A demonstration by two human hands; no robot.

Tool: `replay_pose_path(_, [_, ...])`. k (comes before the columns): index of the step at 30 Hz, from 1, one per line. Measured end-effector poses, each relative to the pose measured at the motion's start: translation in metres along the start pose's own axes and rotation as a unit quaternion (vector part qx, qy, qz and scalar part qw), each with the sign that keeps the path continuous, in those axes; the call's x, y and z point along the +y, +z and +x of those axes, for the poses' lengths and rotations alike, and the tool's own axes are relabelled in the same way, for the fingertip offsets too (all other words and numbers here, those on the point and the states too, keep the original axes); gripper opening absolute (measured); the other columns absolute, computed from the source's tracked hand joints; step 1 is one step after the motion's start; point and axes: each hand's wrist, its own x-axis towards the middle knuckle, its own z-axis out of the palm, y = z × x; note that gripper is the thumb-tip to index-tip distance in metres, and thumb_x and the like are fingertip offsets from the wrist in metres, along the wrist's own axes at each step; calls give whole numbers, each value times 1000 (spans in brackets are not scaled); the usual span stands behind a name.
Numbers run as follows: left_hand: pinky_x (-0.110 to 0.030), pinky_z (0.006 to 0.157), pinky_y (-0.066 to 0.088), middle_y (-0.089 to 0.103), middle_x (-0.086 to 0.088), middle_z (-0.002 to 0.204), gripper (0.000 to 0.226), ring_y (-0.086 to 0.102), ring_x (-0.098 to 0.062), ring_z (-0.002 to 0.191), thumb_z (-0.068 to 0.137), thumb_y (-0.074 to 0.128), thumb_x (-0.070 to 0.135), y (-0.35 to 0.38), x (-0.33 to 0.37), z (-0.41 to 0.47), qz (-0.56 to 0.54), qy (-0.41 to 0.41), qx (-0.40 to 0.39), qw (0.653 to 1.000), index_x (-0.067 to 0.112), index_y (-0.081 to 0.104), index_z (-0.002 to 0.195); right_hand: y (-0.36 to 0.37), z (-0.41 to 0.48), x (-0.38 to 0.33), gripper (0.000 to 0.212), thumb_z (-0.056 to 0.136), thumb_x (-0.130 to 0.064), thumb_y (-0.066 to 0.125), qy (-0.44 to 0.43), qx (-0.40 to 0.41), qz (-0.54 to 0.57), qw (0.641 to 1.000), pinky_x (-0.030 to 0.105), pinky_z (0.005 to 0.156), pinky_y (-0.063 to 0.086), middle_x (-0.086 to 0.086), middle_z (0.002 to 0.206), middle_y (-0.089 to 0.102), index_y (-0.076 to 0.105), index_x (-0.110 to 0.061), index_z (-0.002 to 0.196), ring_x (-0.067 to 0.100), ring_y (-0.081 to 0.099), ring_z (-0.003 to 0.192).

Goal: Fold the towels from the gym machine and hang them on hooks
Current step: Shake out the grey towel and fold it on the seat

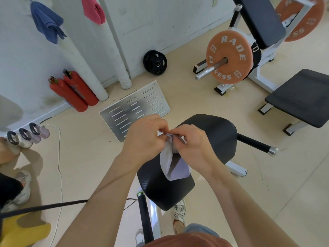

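A pale lilac towel [173, 164] hangs folded in the air above the black padded seat [210, 132] of the gym machine. My left hand [146, 138] pinches its top edge from the left. My right hand [194, 145] pinches the same edge from the right, and the two hands almost touch. The cloth droops below them in two layers. On the white wall at the upper left hang a blue towel [47, 24] and a pink towel [93, 10]; their hooks are hidden.
Two red fire extinguishers [74, 91] lean at the wall. A slotted metal plate [135, 107] lies on the floor beyond the seat. An orange weight plate [229, 57] and a black bench [300, 97] stand to the right. Another person's shoes [23, 189] are at the left.
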Motion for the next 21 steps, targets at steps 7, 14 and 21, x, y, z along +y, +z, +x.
replay_pose_path(7, [-18, 55, 44, 72, 1, 85, 27, 58, -6, 60, 75, 67, -10, -16, -24, 5, -296, -188, 133, 927, 10, 53, 63, 12, 10, 70, 26, 75, 3, 52, 180, 39, -72, 980, 32, 59, 45, 2, 80, 60, 62, -21, 74, 22, 56, 74])
replay_pose_path(14, [-20, 46, 49, 60, -12, 65, 30, 57, -8, 41, 81, 62, -8, -7, -75, -14, -312, -339, 233, 856, 13, 51, 63, -24, 17, 118, 16, 86, -13, 52, 364, -62, -52, 928, 26, 55, 44, 5, 65, 65, 68, -12, 85, 21, 58, 56])
replay_pose_path(21, [-24, 59, 57, 59, -10, 68, 27, 64, -11, 50, 82, 66, -9, -5, -95, 6, -406, -391, 285, 776, 12, 55, 68, -64, 77, 76, 15, 93, -1, 49, 389, -105, 173, 899, 13, 35, 35, 6, 61, 56, 62, -9, 92, 7, 49, 38])
